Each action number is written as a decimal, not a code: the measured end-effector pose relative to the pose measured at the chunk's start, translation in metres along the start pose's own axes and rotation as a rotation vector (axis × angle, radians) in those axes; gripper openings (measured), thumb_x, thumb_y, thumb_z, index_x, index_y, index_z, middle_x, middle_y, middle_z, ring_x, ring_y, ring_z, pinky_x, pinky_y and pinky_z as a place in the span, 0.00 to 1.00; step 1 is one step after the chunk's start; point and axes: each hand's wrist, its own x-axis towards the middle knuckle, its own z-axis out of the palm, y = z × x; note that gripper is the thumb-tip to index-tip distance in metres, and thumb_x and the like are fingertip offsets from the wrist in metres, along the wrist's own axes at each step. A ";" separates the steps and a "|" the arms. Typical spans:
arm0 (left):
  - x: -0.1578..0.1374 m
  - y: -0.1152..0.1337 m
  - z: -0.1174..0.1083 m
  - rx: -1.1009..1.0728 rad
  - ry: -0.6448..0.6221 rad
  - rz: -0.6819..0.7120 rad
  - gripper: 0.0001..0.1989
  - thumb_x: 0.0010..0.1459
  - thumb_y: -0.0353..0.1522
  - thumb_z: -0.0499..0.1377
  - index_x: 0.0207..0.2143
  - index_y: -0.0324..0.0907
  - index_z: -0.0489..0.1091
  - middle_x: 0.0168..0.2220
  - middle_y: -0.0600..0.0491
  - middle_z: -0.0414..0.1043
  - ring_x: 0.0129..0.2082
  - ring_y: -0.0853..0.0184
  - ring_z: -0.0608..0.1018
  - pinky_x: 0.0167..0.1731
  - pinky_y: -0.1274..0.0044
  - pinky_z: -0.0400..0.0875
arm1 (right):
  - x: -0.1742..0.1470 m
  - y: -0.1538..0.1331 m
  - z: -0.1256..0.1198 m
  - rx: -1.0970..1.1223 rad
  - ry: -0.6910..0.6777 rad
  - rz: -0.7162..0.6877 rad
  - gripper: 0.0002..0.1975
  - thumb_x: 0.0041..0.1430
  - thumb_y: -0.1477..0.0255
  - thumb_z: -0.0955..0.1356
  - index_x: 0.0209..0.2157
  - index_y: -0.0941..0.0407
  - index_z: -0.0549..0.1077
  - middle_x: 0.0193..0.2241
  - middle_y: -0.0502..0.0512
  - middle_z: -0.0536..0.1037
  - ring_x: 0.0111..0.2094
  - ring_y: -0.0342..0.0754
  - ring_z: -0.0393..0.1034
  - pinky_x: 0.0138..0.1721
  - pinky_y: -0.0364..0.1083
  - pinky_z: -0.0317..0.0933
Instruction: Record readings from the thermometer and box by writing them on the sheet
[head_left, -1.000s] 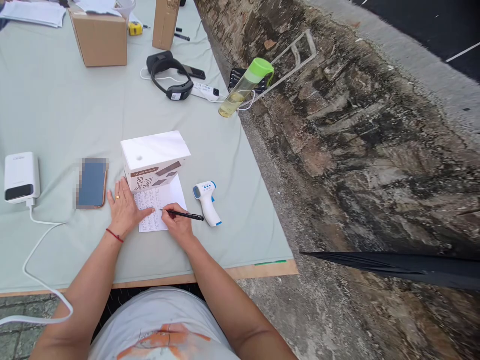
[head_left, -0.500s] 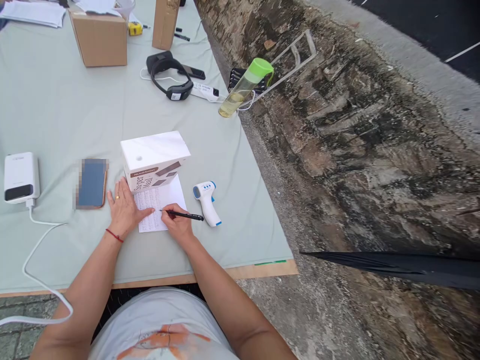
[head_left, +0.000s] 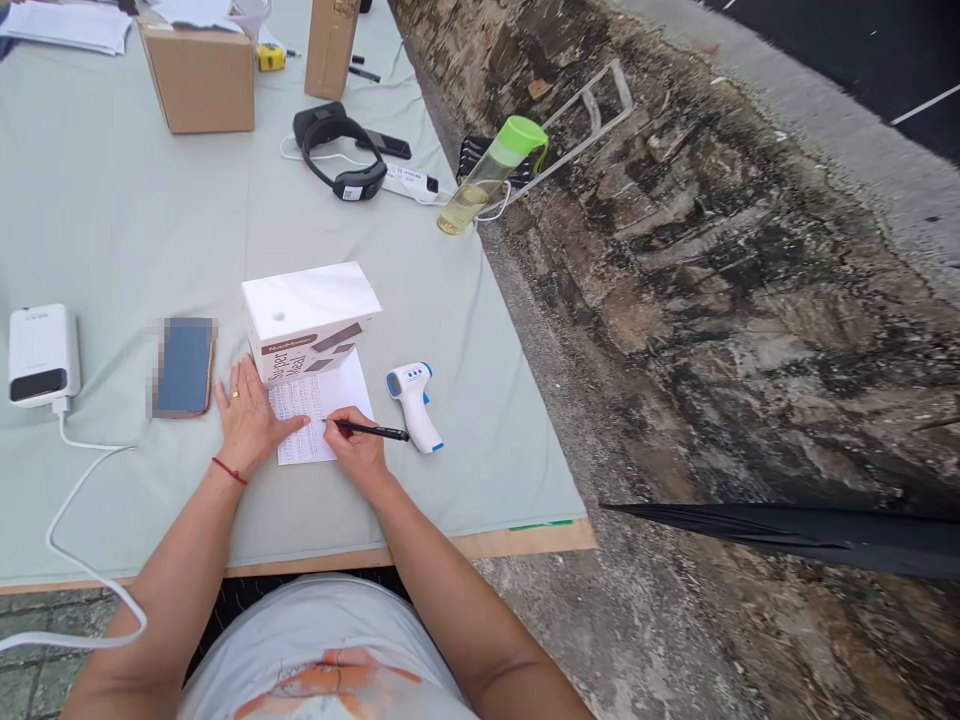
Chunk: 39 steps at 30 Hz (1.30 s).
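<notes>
My right hand (head_left: 355, 448) grips a black pen (head_left: 379, 431), its tip at a sheet of paper (head_left: 352, 385) lined with rows of small writing. Spread flat at the sheet's left edge is my left hand (head_left: 251, 418), thumb stretched over the paper. A white box (head_left: 311, 310) with brown print stands on the upper part of the sheet and hides it; the left fingertips are close to its lower left corner. Right of the pen lies a white and blue infrared thermometer (head_left: 416, 408). A phone (head_left: 185, 367) rests left of my left hand.
A white power bank (head_left: 43, 355) with a cable lies far left. Farther back are a black headset (head_left: 341, 155), a cardboard box (head_left: 201, 80) and a yellow tape measure (head_left: 271, 57). A green-capped bottle (head_left: 491, 178) leans at the right table edge, beside rough rocky ground.
The pen and my right hand have shifted very slightly to the right over the paper. My left hand and the objects around it look unchanged.
</notes>
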 end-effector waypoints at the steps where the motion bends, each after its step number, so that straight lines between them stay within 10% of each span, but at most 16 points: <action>1: 0.000 0.001 -0.001 0.003 -0.005 -0.002 0.67 0.44 0.46 0.71 0.72 0.27 0.32 0.72 0.27 0.43 0.73 0.40 0.48 0.68 0.47 0.39 | 0.000 0.000 0.000 -0.001 0.000 -0.001 0.06 0.46 0.65 0.65 0.24 0.52 0.70 0.20 0.46 0.72 0.23 0.45 0.65 0.29 0.46 0.62; 39: 0.000 0.001 -0.001 -0.015 -0.008 -0.006 0.67 0.44 0.45 0.72 0.72 0.26 0.33 0.72 0.25 0.41 0.73 0.39 0.48 0.68 0.47 0.38 | 0.000 0.000 0.000 -0.014 0.052 -0.010 0.07 0.48 0.64 0.65 0.24 0.53 0.70 0.20 0.46 0.71 0.23 0.45 0.64 0.30 0.46 0.61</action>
